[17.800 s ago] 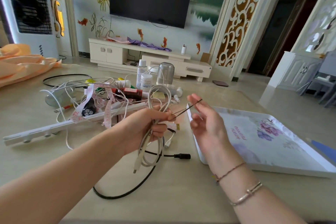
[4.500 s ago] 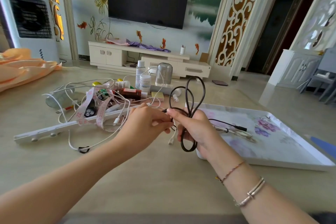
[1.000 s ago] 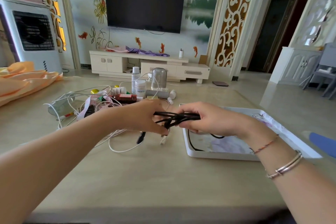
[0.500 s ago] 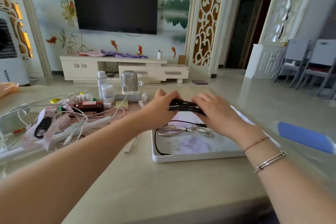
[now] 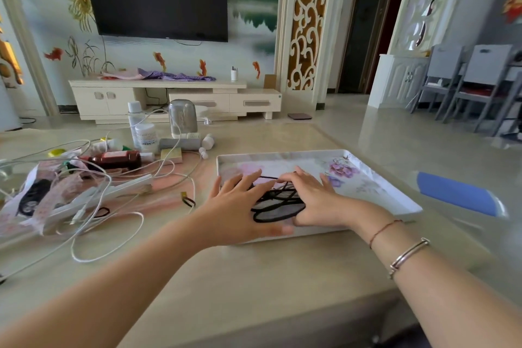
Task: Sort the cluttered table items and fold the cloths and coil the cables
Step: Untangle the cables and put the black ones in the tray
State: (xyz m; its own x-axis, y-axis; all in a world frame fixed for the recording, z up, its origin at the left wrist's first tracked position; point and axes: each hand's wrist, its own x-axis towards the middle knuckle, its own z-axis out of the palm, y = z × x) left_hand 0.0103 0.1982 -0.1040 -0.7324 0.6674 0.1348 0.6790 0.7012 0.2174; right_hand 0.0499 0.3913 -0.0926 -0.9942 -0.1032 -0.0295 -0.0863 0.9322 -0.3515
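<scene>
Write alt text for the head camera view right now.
Both hands, left hand and right hand, lay a coiled black cable into the floral tray on a beige table; tangled white cables and bottles sit left.

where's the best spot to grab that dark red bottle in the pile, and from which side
Grip the dark red bottle round its middle, coming from above. It lies on its side with its long body facing up, so fingers can close across its width there. White cables run close along its near side, so a low approach from the front would probably snag them.
</scene>
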